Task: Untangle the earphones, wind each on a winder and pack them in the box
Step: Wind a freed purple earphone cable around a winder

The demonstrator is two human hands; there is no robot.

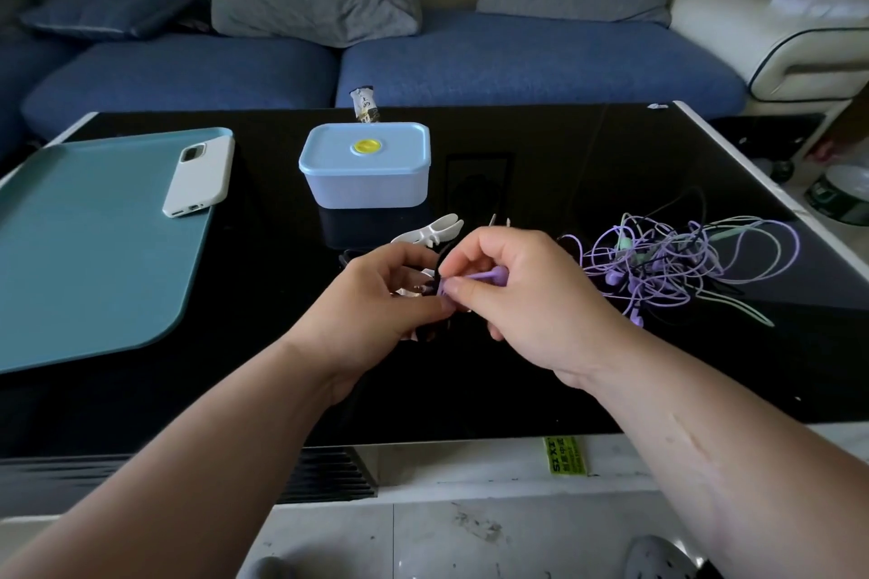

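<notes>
On the tabletop the tangle lay unsorted, the box closed. My right hand pinched a purple plug and my left hand gripped a dark piece. Winding had barely begun, I judged.

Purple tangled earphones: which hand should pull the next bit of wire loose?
Right hand, probably. It pinches the purple cable, and the earphone tangle lies on its side. The left hand grips a dark piece, farther away.
</notes>
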